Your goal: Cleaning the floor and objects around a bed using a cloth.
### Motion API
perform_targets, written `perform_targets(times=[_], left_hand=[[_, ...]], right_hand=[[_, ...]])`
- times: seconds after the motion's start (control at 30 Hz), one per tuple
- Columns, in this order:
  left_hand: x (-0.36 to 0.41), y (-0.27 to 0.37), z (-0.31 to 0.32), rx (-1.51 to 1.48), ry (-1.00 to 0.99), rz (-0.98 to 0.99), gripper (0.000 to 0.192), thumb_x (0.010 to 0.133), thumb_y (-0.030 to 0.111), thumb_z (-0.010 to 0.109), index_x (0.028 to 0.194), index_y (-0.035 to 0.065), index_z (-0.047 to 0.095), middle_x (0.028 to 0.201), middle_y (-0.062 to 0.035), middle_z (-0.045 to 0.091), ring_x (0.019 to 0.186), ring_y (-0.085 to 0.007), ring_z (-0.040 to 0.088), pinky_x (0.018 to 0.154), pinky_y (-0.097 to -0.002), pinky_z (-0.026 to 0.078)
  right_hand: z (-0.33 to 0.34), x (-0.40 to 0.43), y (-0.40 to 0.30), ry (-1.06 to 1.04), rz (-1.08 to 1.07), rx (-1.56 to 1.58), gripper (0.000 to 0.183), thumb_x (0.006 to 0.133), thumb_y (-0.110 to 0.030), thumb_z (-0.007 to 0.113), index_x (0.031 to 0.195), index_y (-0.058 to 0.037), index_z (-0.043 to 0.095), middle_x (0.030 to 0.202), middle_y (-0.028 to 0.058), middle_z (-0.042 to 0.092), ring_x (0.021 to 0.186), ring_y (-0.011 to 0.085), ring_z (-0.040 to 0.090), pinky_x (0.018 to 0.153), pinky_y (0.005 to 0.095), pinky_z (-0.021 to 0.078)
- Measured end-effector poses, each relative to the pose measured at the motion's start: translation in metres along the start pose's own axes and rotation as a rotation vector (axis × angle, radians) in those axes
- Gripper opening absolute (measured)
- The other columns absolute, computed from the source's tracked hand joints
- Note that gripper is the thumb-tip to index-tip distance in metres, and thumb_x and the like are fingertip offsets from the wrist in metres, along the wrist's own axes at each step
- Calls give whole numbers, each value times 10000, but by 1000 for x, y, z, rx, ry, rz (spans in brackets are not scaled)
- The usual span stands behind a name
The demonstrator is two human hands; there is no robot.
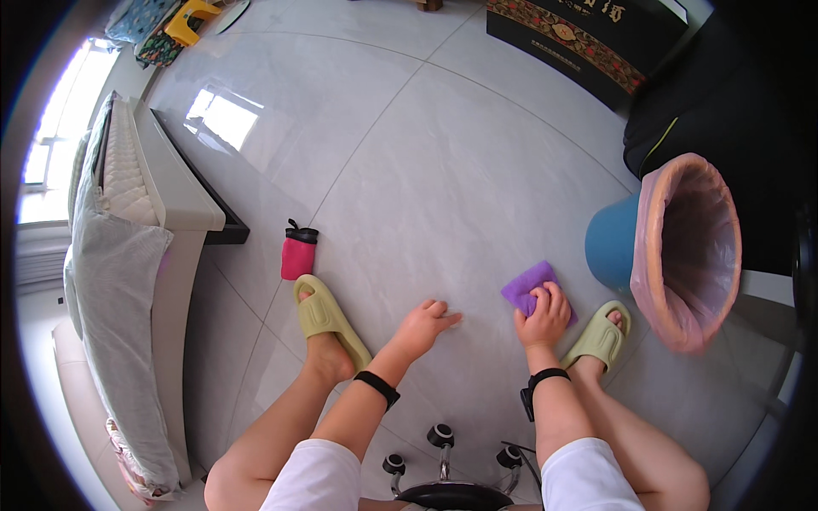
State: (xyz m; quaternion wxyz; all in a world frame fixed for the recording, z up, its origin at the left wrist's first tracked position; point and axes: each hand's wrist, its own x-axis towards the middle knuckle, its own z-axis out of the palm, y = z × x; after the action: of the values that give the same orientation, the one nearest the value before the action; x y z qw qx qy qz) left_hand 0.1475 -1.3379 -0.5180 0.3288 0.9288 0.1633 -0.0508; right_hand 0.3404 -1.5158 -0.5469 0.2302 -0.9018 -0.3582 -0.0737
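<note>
My right hand (pixel 543 318) grips a folded purple cloth (pixel 529 281) that lies against the grey tiled floor (pixel 409 191). Its fingers are curled over the cloth's near part. To the left, my left hand (pixel 425 327) is low over the floor, some fingers bent and one digit stretched to the right. A small pale, shiny patch (pixel 455 324) shows by that fingertip; whether it is an object or a mark on the floor is unclear. Each wrist wears a black band.
A blue bin (pixel 610 243) with a pink liner stands right of my hands. Green slippers (pixel 329 313) are on my feet. A red pouch (pixel 298 255) lies by the left one. A bed (pixel 185 198) flanks the left; a wheeled chair base (pixel 444 450) is below, a black box (pixel 575 45) at upper right.
</note>
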Motion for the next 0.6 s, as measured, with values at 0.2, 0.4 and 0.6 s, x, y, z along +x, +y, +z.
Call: perform_targets(times=[0.2, 0.4, 0.6], left_hand=[[-42, 38, 46, -38, 385, -517, 396, 801, -1, 567, 1164, 146, 625, 901, -115, 548, 820, -278, 551, 706, -364, 471], [-16, 70, 83, -431, 551, -845, 624, 753, -34, 575, 1352, 87, 452, 1066, -162, 461, 869, -219, 513, 736, -286, 469], [47, 73, 65, -311, 638, -638, 601, 762, -90, 538, 1335, 82, 471, 992, -148, 501, 871, -265, 513, 771, -321, 453]], right_hand=[[-4, 1, 5, -1, 2, -5, 330, 639, -251, 661, 930, -157, 538, 1095, 77, 530, 1024, 310, 526, 875, 448, 423], [3, -1, 6, 37, -15, 13, 334, 645, -279, 657, 936, -164, 537, 1099, 74, 527, 1023, 308, 526, 864, 447, 425], [4, -4, 12, 34, -8, 25, 328, 650, -300, 636, 927, -149, 545, 1105, 84, 524, 1024, 321, 521, 863, 459, 421]])
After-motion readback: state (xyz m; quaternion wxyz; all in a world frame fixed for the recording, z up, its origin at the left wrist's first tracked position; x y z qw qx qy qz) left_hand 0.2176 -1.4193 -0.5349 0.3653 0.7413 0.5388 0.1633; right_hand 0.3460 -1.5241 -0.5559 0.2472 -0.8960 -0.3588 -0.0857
